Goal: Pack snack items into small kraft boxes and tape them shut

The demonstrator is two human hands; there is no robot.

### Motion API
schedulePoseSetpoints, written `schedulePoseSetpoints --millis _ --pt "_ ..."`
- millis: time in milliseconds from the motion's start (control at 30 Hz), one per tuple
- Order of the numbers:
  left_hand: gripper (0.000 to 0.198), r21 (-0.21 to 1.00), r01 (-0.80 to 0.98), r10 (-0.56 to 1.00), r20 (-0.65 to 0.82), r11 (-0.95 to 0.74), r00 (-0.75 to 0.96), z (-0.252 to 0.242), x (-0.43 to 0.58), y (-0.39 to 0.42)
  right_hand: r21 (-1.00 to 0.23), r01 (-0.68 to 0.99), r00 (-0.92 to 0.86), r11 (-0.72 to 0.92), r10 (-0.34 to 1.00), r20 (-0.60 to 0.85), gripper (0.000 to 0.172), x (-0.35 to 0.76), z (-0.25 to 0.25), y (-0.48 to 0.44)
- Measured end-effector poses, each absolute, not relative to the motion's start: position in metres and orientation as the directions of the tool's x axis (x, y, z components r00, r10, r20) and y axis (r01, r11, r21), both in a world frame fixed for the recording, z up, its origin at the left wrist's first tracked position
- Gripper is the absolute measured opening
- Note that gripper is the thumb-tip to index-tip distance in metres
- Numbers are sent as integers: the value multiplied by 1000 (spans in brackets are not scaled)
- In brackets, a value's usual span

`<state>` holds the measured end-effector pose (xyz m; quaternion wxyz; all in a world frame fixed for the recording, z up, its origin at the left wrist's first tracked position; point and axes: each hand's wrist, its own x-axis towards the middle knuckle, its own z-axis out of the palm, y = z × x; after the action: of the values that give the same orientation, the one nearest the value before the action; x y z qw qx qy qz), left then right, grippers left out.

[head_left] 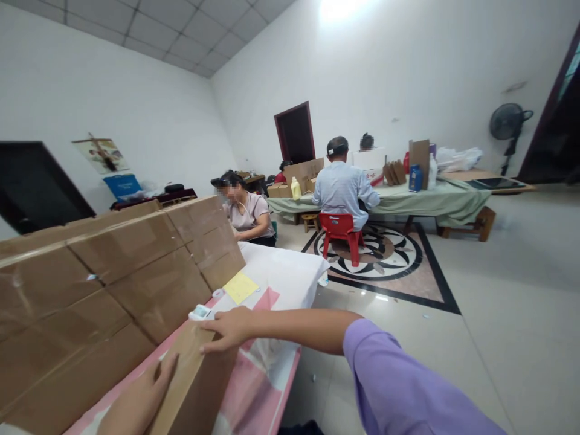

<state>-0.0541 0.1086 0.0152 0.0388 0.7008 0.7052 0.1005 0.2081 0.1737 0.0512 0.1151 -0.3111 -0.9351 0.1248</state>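
In the head view, a long brown cardboard box (202, 386) is handled at the near edge of a desk (278, 368) draped in pink and white cloth. Behind it, a row of brown, clear-taped cardboard boxes (163, 296) is already stacked, and the box in hand is kept apart from that row. The work is judged to be partway along: the row is built up, while the handled box is not yet released; how much is left cannot be told.

The box lies directly beneath the right grip and just beside the left. The right hand (233, 329) is laid over its far end, thumb and fingers spread apart rather than closed. The left hand (136, 396) is placed along its left edge, thumb against the cardboard; its fingers are largely hidden, so how firmly it is closed cannot be told. A small white device with a grey display (202, 312) is seen by the right fingertips, and a yellow paper sheet (241, 287) is laid beyond
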Motion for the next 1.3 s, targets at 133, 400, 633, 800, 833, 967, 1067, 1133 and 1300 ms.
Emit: schedulePoseSetpoints --millis 133,400,633,800,833,967,1067,1133,1300 --pt "49 238 969 989 145 -67 33 14 -56 110 -182 572 -792 800 596 130 86 204 51 174" --pt "59 369 927 998 -22 65 -61 30 -38 100 45 316 -937 948 304 173 61 221 65 178" --pt "53 395 918 999 -1 -43 47 40 -24 79 -232 9 -912 973 104 398 64 236 24 181" --pt "52 496 865 995 -17 -76 98 44 -17 71 -428 -125 -683 895 235 691 77 227 -33 177" --pt "51 522 848 993 -11 -93 116 45 -16 71 -436 -148 -624 888 258 737 79 224 -43 175" --pt "58 594 796 993 86 -117 82 49 -23 74 -414 -155 -426 897 318 847 84 221 -63 153" --pt "81 658 749 978 196 -75 -74 40 -41 72 -449 -65 -365 891 398 842 77 248 -59 131" --pt "82 708 706 952 237 -34 -192 23 -56 62 -483 28 -322 875 465 825 66 283 -50 120" --pt "57 737 662 933 127 137 -335 -52 -79 16 -465 461 -63 756 550 833 45 394 -33 123"
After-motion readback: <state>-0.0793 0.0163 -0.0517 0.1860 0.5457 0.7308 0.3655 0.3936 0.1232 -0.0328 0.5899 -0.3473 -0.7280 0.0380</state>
